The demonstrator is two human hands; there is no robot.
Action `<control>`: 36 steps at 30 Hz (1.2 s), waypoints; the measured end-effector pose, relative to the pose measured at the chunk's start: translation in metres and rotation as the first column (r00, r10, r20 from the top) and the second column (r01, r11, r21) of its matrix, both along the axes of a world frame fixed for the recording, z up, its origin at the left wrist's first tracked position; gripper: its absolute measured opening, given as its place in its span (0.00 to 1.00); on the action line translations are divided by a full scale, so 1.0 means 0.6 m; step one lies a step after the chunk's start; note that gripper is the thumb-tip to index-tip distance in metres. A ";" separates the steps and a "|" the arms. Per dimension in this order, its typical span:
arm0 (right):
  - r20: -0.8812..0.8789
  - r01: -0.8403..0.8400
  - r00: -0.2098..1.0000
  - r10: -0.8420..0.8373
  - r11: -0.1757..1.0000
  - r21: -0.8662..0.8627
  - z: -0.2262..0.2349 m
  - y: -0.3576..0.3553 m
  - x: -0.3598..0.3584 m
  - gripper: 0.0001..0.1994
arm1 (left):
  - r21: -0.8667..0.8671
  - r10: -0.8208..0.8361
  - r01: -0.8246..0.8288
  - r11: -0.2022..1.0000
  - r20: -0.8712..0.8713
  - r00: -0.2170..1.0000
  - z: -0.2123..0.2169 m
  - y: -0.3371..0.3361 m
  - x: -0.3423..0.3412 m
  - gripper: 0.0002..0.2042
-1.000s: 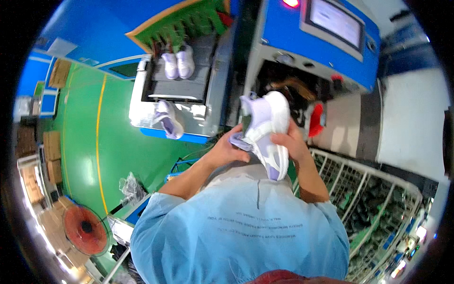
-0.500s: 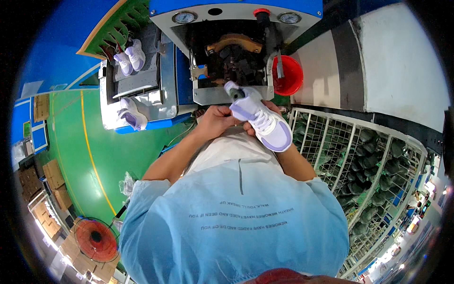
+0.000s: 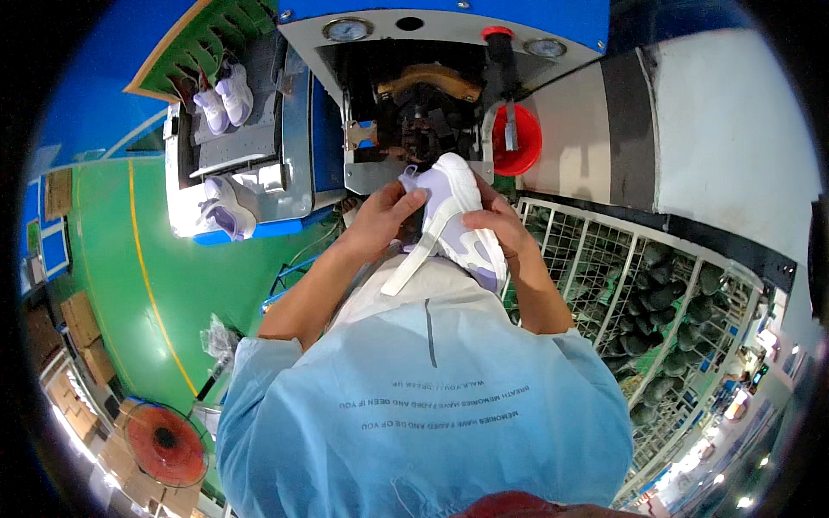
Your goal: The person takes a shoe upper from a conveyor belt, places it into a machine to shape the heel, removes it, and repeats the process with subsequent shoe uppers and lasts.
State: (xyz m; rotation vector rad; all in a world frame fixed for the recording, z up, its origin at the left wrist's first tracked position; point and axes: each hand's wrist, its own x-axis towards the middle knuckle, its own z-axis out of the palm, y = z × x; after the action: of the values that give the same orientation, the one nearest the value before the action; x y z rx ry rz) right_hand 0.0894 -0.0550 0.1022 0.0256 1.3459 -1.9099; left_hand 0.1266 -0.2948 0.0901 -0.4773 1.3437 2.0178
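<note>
Head view: my left hand (image 3: 384, 220) and right hand (image 3: 496, 226) both clasp a white and lilac sneaker (image 3: 453, 220), sole outward, just in front of a blue press machine (image 3: 414, 95). Beside it, more sneakers (image 3: 223, 93) rest on a conveyor (image 3: 259, 147).

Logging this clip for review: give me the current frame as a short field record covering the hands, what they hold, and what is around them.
setting: factory floor, green, seen from above
left hand: grips the shoe's heel end, fingers curled over it
right hand: holds the shoe's side
held thing: white and lilac sneaker, with a pale strip hanging from it
in front: blue press machine with gauges and a dark opening
right of machine: red bowl
left: tray bearing more sneakers
right: wire rack of dark shoe lasts
</note>
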 end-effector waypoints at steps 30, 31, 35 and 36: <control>-0.296 0.305 0.798 0.525 0.072 0.950 -0.037 -0.201 -0.195 0.42 | 0.356 0.269 -0.408 0.841 0.378 0.886 -0.191 -0.044 -0.058 0.14; -0.318 0.333 0.783 0.534 0.072 0.940 -0.043 -0.198 -0.201 0.42 | 0.334 0.296 -0.426 0.841 0.374 0.879 -0.188 -0.059 -0.048 0.14; -0.479 0.554 0.600 0.641 0.100 0.827 -0.077 -0.182 -0.179 0.40 | 0.056 0.317 -0.356 0.933 0.341 0.885 -0.152 -0.097 -0.019 0.18; -0.476 0.557 0.618 0.626 0.079 0.827 -0.060 -0.194 -0.168 0.39 | 0.049 0.330 -0.366 0.929 0.336 0.882 -0.151 -0.104 -0.011 0.18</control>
State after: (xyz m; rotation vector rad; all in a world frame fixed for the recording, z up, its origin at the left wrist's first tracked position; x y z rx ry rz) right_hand -0.0114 -0.1715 0.0662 -0.2237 3.0927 -0.2436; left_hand 0.1198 -0.3569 -0.0006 -1.0121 0.9894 2.1649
